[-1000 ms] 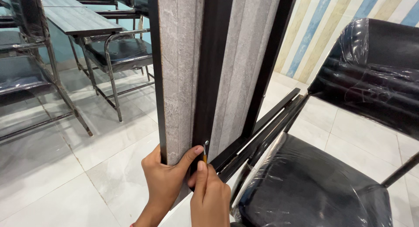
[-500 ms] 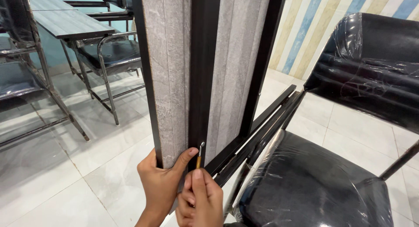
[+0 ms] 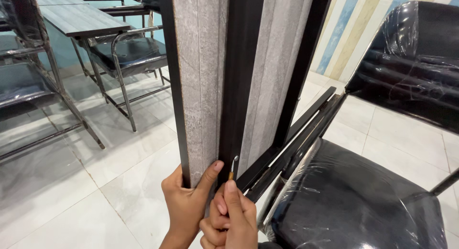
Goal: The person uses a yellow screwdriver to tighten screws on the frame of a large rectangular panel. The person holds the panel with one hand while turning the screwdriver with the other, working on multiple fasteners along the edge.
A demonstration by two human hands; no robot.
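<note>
Nearest, the right hand [image 3: 229,218] is curled tight around a small tool [image 3: 232,166], forefinger stretched along it, its metal tip against the dark middle strip of an upright panel [image 3: 201,77]. Just beside it, the left hand [image 3: 186,203] clasps the panel's lower left edge, thumb pressed on the grey face. The panel stands on end above the tiled floor [image 3: 86,182], leaning against a black plastic-wrapped chair [image 3: 354,201]. Farther back stand a counter [image 3: 76,19] and metal-framed chairs [image 3: 129,53].
</note>
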